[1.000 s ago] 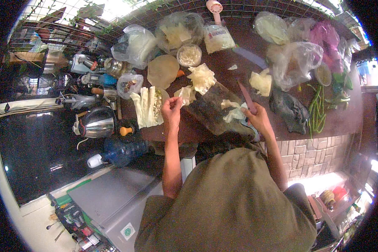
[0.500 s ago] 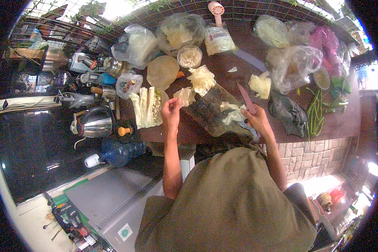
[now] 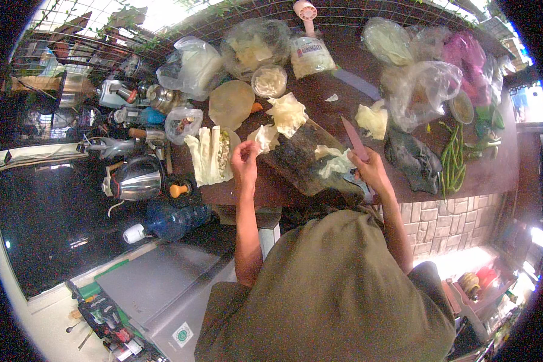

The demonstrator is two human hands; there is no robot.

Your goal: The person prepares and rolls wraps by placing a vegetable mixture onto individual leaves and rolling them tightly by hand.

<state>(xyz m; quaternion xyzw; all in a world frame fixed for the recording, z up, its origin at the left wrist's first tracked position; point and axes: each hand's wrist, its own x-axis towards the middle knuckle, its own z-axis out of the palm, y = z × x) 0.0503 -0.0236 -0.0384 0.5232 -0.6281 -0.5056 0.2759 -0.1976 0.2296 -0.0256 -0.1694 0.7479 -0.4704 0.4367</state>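
Observation:
My right hand (image 3: pixel 373 171) grips a knife (image 3: pixel 354 139) whose pinkish blade points up and away over the dark wooden cutting board (image 3: pixel 295 160). Crumpled pale pieces of thin wrapper (image 3: pixel 335 163) lie on the board beside that hand. At the board's left end, my left hand (image 3: pixel 244 161) has its fingers closed on the edge of a small pale wrapper piece (image 3: pixel 264 139). A larger cream stack of wrappers (image 3: pixel 288 114) sits at the board's far corner. Left of my left hand are several long pale rolls (image 3: pixel 206 155), partly hidden by it.
Behind are a round tan disc (image 3: pixel 231 104), a tub of pale strips (image 3: pixel 269 81) and plastic bags (image 3: pixel 254 48). On the right lie another wrapper piece (image 3: pixel 371 119), a black bag (image 3: pixel 411 160) and green long beans (image 3: pixel 453 160). A kettle (image 3: pixel 137 176) stands at left.
Both hands stay almost in place, with the same hold on the wrapper piece and the knife. The whole view has shifted slightly.

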